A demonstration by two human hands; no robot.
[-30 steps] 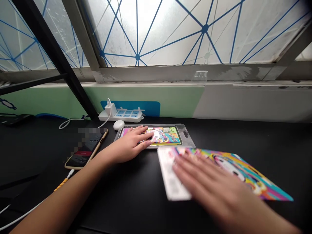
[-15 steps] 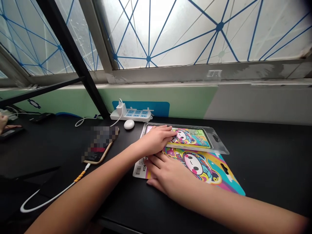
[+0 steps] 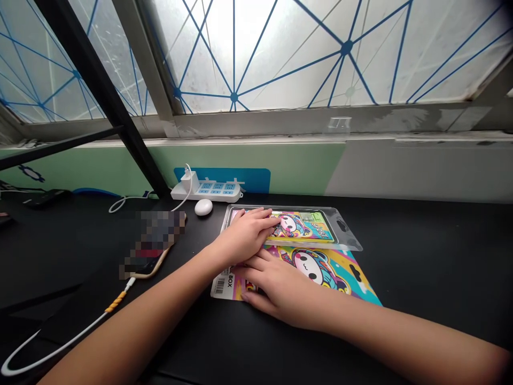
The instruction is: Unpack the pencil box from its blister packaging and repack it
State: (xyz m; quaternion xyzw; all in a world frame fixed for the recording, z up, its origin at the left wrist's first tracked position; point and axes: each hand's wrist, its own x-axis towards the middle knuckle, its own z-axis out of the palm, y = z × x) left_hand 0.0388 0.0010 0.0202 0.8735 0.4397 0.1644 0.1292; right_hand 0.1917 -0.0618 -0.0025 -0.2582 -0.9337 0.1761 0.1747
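Note:
My left hand [image 3: 248,232] lies with fingers extended on a clear plastic blister pack [image 3: 344,235] that holds a colourful insert with a cartoon character. Below it, my right hand [image 3: 272,280] rests flat, fingers stretched, on a bright printed backing card [image 3: 360,278] showing the same character. The blister pack overlaps the far edge of the card. A barcode shows at the card's left end. My right fingertips reach close under my left hand, and part of both prints is hidden by the hands.
Left of my hands, a phone [image 3: 160,246] is plugged into a white cable [image 3: 90,326]. A white power strip [image 3: 216,190] with a charger stands by the wall, and a small white rounded case [image 3: 203,207] sits before it. A black slanted post [image 3: 104,96] rises at left.
The view has shifted, so everything sits a little further left. My right hand has edged slightly down relative to the card; both hands stay on the packaging. A person's hand at far left has left view.

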